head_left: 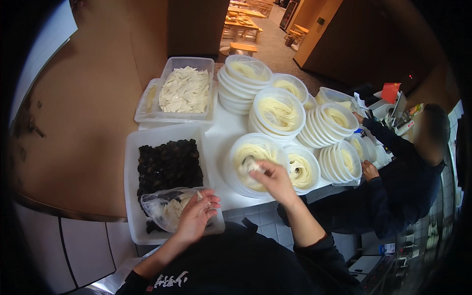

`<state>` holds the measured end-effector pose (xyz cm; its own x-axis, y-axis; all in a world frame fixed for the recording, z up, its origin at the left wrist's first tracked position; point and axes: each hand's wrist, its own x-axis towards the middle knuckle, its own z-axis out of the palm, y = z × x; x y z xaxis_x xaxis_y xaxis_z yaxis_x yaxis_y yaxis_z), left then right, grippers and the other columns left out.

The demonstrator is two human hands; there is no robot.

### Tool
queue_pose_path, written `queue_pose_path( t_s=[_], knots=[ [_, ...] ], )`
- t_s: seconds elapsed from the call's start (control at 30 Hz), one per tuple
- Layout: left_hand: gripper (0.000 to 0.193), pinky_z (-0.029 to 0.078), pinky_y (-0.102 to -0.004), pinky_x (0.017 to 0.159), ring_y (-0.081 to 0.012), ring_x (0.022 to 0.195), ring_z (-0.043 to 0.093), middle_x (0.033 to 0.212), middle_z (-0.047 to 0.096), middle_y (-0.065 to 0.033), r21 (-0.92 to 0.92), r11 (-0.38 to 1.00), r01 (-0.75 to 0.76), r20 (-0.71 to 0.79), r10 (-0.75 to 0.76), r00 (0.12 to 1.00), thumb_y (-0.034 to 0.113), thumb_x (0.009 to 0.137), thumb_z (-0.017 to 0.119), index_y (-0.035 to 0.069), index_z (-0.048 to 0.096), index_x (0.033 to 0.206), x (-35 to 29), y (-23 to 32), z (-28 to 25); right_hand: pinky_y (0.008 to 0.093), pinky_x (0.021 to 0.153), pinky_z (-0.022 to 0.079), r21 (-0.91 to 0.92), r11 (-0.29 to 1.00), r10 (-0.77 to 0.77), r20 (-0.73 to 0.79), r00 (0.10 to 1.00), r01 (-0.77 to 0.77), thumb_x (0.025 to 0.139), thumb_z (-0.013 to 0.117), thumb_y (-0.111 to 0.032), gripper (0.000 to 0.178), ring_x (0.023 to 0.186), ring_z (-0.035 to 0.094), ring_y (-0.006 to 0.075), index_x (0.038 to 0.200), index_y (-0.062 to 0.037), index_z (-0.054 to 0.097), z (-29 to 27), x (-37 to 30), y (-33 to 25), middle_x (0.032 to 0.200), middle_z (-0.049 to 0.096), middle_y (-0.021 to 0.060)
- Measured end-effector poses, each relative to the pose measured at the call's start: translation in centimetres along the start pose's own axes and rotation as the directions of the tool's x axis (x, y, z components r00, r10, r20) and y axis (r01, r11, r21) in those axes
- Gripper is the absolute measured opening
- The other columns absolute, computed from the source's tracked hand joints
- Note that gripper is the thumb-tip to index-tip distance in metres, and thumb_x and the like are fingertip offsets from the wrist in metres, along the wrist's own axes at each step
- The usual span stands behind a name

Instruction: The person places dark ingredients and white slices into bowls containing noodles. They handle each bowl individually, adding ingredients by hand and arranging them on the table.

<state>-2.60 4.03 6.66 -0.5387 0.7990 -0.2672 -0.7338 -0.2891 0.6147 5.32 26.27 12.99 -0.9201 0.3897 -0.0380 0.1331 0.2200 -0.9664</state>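
My right hand is closed on pale flat pieces, possibly tofu-skin or noodle sheets, above a clear round bowl of pale noodles. The bowl sits on top of a stack. At the lower left, my left hand pinches a small piece of the same pale kind, its fingers curled. Beneath that hand lies a clear plastic bag with more pale pieces. The bag rests on dark, lumpy food, perhaps black fungus, in a large translucent tub.
Behind the tub, a translucent box holds many pale cut pieces. Stacked noodle bowls crowd the white table. At the right, a person in dark clothes handles more stacks. Wooden tables stand farther off.
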Motion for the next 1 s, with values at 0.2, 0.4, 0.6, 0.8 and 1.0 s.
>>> queue_pose_path(
  t_s=[0.2,0.4,0.6,0.8,1.0],
  knots=[
    [0.034,0.043,-0.0304,0.083,-0.0219,0.095,0.055,0.107,0.057,-0.0143,0.014,1.000,0.021,-0.005,-0.021,1.000,0.024,0.093,0.043,0.002,0.047,0.118,-0.2,0.1,0.4,0.0396,0.077,0.046,-0.630,0.769,-0.140,-0.003,0.990,0.106,0.077,0.066,-0.024,0.035,0.085,0.058,0.0347,0.100,0.0014,0.063,-4.3,2.5,2.9,0.092,0.061,0.0199],
    [0.017,0.044,-0.0286,0.074,-0.0166,0.087,0.057,0.097,0.060,-0.0103,0.271,0.949,-0.160,-0.100,0.194,0.976,0.013,0.090,0.049,0.004,0.052,0.104,-2.2,3.4,-3.5,0.0397,0.076,0.047,-0.762,0.637,-0.191,-0.299,0.935,-0.114,0.071,0.069,-0.021,0.033,0.084,0.058,0.0346,0.094,0.0023,0.063,-9.5,2.9,7.3,0.092,0.061,0.0203],
    [0.015,0.045,-0.0319,0.077,-0.0245,0.085,0.058,0.089,0.059,-0.0126,0.994,0.105,0.027,-0.053,0.252,0.966,0.015,0.085,0.054,0.005,0.058,0.095,-2.9,4.7,-6.8,0.0337,0.059,0.047,-0.594,0.776,-0.015,-0.350,0.936,-0.210,0.069,0.066,-0.013,0.019,0.059,0.058,0.0263,0.075,0.0036,0.059,-10.3,3.4,8.8,0.066,0.060,0.0148],
    [0.020,0.041,-0.0402,0.087,-0.0320,0.099,0.051,0.096,0.055,-0.0117,0.927,-0.355,-0.122,0.212,0.227,0.950,0.014,0.075,0.059,0.007,0.060,0.094,0.7,0.8,-8.4,0.0273,0.048,0.044,-0.241,0.956,0.074,-0.360,0.930,-0.170,0.074,0.062,-0.007,0.013,0.052,0.054,0.0134,0.077,0.0032,0.055,-10.6,1.9,6.9,0.062,0.057,0.0078],
    [0.028,0.041,-0.0395,0.089,-0.0299,0.101,0.051,0.098,0.058,-0.0114,0.879,-0.473,-0.063,0.148,0.146,0.978,0.016,0.068,0.062,0.007,0.063,0.095,1.6,0.1,-9.9,0.0242,0.045,0.040,0.001,0.994,0.091,-0.511,0.855,-0.105,0.074,0.062,-0.005,0.010,0.050,0.051,0.0107,0.075,0.0004,0.054,-14.1,-3.8,5.8,0.061,0.054,0.0041]
  ],
)
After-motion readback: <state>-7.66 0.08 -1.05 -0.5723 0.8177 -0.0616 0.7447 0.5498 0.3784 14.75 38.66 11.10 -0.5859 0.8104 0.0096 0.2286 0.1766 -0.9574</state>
